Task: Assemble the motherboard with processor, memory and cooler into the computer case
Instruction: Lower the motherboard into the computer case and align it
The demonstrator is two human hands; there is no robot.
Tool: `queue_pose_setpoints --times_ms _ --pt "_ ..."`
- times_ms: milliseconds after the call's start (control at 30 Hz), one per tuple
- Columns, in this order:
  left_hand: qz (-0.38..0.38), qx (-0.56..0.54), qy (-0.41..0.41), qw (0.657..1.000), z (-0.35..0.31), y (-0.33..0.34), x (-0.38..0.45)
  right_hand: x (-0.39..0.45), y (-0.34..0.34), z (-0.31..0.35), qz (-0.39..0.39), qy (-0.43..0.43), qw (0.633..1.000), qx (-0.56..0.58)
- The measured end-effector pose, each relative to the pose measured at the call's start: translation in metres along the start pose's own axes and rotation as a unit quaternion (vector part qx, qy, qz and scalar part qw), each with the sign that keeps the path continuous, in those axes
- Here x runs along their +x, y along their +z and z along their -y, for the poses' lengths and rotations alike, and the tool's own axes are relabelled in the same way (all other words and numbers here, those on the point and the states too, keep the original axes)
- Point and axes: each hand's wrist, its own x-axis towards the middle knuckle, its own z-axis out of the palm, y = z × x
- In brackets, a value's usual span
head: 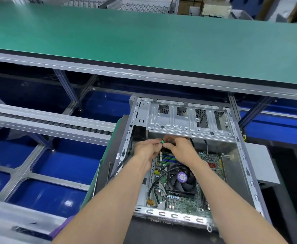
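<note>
Green circuit board showed that the motherboard (183, 175) already lay in the computer case (239, 166), its cooler (182, 180) mounted at the centre. Just beyond the cooler, under the drive cage (188, 120), the left hand (147, 148) and right hand (178, 147) pinched a small green part (162, 141) over the memory slots (168, 158), so memory fitting seemed unfinished. The processor was hidden beneath the cooler, and what the green part was could not be made out.

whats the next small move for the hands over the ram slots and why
Probably lower the green-tipped part toward the memory slots: both hands, left and right, pinch it just above them, under the drive cage. What it is stays unclear.
</note>
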Motion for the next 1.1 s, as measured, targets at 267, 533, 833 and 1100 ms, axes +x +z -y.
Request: queue_pose_setpoints --times_ms 267,533,833,1100 --pt "-0.023 0.000 -0.012 1.000 -0.002 -0.001 0.000 0.003 0.004 -0.005 -0.004 -0.011 1.000 -0.004" --pt "-0.180 0.142 0.061 0.971 0.008 -0.012 0.014 0.008 0.006 -0.005 -0.022 0.026 0.986 -0.164" --pt "-0.068 0.281 0.077 0.954 0.020 -0.007 0.013 0.009 0.009 0.001 0.008 -0.028 0.956 -0.293" --pt "-0.082 0.276 0.045 0.956 0.022 -0.009 0.019 0.009 0.012 0.002 -0.018 -0.066 0.942 -0.327"
